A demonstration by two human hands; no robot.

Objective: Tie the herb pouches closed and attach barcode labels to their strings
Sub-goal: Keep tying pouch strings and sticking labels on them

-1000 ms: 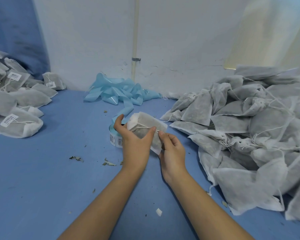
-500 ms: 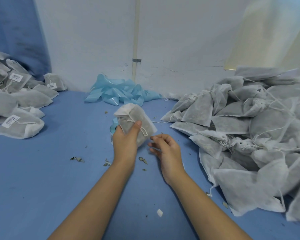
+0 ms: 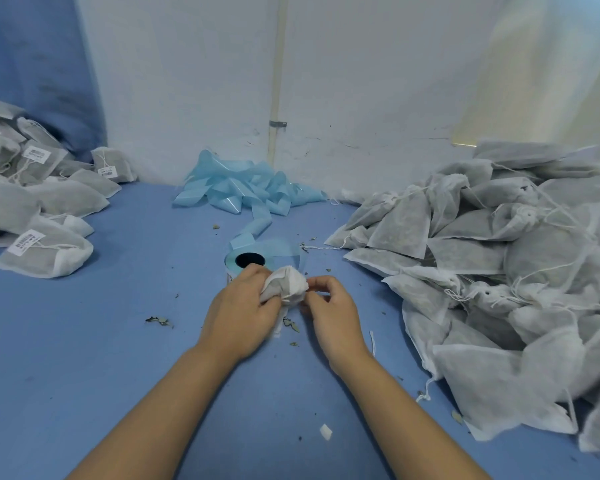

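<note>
I have my left hand (image 3: 238, 311) wrapped around a pouch (image 3: 284, 284), its gathered neck bunched up just in front of the label roll (image 3: 248, 258) on the blue surface (image 3: 84, 341). My right hand (image 3: 326, 306) sits against the pouch's neck with its fingers (image 3: 321, 282) curled in a pinch, probably on the string, though the string is too fine for me to make out there. My worry is the knot: if the cord slips from that pinch, the neck could loosen and spill more herb bits (image 3: 160, 320) like those scattered nearby. The untied pile (image 3: 499, 254) lies to my right, the labelled pile (image 3: 39, 209) to my left.
</note>
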